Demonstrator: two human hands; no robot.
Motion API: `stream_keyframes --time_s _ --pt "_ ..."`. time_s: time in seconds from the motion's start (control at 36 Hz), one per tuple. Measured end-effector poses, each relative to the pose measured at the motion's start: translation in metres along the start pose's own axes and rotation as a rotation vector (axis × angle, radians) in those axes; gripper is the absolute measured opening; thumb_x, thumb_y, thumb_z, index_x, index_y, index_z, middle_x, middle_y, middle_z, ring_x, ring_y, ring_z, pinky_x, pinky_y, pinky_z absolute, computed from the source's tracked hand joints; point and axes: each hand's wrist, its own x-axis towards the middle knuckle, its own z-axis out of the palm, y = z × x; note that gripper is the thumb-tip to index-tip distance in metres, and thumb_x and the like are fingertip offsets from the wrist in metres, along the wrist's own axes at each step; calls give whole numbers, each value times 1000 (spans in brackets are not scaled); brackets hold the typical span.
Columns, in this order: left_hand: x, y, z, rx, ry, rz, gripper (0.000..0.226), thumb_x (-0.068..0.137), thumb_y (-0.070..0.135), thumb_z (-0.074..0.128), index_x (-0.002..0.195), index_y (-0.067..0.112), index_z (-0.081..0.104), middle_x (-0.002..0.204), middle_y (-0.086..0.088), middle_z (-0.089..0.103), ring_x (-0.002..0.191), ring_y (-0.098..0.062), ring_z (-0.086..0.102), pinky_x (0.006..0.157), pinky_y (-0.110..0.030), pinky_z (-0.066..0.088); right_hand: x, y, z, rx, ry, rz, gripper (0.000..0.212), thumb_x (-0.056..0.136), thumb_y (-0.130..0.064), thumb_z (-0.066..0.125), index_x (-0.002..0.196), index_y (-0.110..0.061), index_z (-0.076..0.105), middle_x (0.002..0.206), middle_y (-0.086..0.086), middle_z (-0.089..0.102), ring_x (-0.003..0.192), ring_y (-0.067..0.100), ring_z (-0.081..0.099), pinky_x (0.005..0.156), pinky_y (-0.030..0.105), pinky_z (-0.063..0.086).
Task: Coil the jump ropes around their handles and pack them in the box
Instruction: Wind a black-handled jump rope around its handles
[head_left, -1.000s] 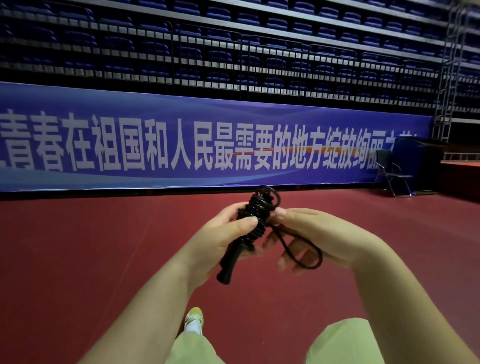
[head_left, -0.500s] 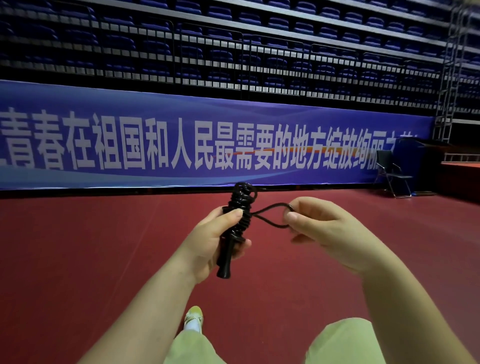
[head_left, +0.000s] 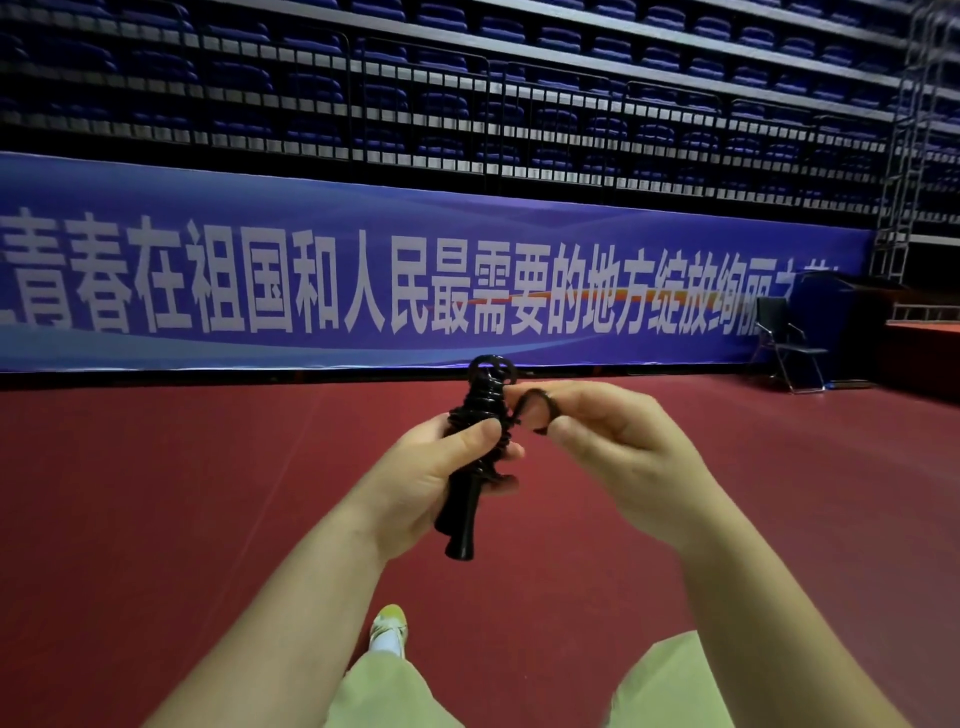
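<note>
**Fingers pinch the last loop**

Left hand (head_left: 415, 478) grips the handles (head_left: 462, 519), rope (head_left: 480, 410) coiled around them. Right fingers (head_left: 571, 410) pinch the final short loop (head_left: 535, 410). Winding looks nearly done; tucking and packing remain. No box shows on the red floor (head_left: 156, 493) beyond.

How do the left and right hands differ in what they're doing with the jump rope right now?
The left hand wraps its fingers around the coiled handles, thumb pressed across the coils; the right hand only pinches a small loose loop of rope at its fingertips. The left hand sits lower, holding the bundle nearly upright; the right hand sits beside the bundle's upper end. Both touch the same black jump rope above the red floor.
</note>
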Motion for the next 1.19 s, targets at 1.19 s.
stream_keyframes --time_s 1.19 --pt "-11 -1 7 48 -68 26 48 77 30 59 116 4 56 84 -5 69 74 -24 66 63 -32 56 -4 -3 7 439 324 322 18 75 -24 64 84 -18 78 87 10 73 83 22 70 72 39 59"
